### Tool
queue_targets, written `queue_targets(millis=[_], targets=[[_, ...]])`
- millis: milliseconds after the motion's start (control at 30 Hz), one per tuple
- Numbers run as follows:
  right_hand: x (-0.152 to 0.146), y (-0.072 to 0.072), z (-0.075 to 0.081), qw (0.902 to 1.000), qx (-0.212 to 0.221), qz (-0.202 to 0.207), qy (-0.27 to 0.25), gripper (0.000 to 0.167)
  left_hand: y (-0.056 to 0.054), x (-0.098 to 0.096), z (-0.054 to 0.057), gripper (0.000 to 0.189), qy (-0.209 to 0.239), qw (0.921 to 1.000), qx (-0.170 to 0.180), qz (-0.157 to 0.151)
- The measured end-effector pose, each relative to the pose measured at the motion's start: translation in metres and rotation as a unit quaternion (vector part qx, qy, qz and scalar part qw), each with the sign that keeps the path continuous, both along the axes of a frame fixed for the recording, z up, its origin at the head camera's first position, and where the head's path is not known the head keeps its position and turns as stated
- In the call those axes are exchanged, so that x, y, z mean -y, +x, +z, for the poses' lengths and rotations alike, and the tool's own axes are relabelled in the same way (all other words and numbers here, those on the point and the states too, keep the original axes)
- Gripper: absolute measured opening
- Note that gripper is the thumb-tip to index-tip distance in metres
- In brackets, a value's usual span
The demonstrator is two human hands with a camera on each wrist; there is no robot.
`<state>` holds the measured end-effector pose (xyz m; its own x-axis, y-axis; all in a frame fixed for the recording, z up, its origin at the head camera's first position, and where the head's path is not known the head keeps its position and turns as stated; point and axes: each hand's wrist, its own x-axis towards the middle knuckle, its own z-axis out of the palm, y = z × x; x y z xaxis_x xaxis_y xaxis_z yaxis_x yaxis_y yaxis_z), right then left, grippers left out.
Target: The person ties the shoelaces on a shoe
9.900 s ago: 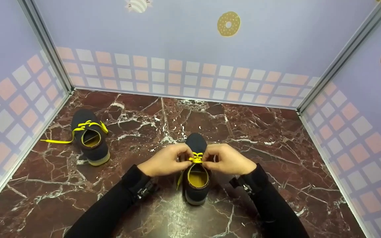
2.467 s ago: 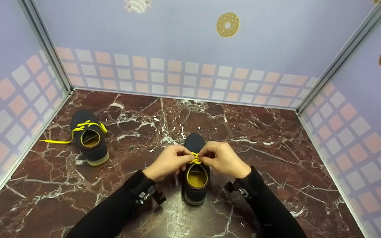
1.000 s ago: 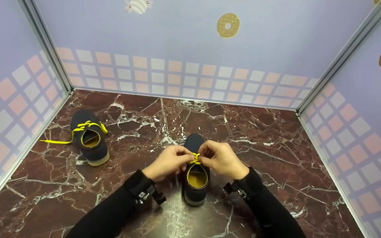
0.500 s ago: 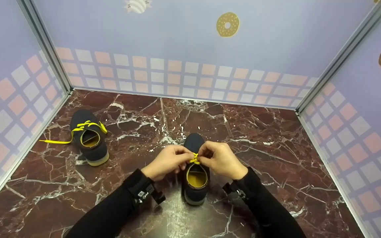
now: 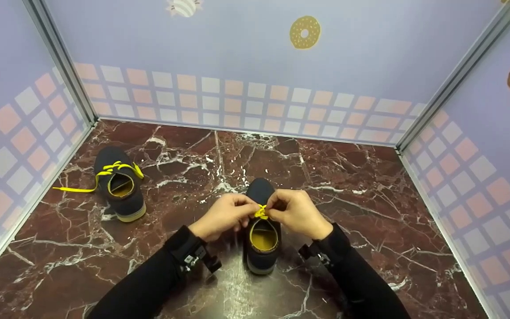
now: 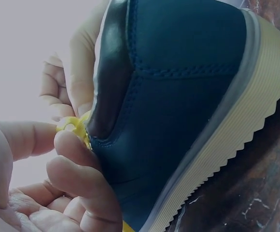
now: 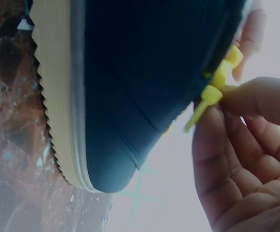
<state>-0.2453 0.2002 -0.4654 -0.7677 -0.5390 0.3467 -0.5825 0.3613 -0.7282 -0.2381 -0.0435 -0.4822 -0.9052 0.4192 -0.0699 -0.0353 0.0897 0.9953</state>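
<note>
We're pinching the yellow shoelace (image 5: 261, 212) with left hand (image 5: 226, 216) and right hand (image 5: 300, 214), seemingly knotting it; tightening is probably needing even tension.

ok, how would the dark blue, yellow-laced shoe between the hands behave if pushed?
The shoe probably resists sliding, given its thick, ridged cream sole. It stands sole-down, so tipping seems unlikely. Its flat yellow lace looks floppy, bending tightly.
</note>
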Motion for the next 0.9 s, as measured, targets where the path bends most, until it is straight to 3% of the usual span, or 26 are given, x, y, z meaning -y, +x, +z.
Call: queue_targets(millis=[267,533,900], targets=[[0.002,0.001,-0.001,0.9999,-0.010,-0.007,-0.011,0.014,-0.001,0.002,-0.001,0.018,0.009,0.9999,-0.005,0.002],[0.002,0.000,0.001,0.9993,0.026,-0.025,0.006,0.010,-0.004,0.004,-0.008,0.016,0.001,0.9993,-0.035,0.008],[0.001,-0.001,-0.001,0.9985,0.042,-0.035,0.002,0.011,-0.005,0.004,-0.008,0.017,-0.003,0.9996,-0.026,0.012]])
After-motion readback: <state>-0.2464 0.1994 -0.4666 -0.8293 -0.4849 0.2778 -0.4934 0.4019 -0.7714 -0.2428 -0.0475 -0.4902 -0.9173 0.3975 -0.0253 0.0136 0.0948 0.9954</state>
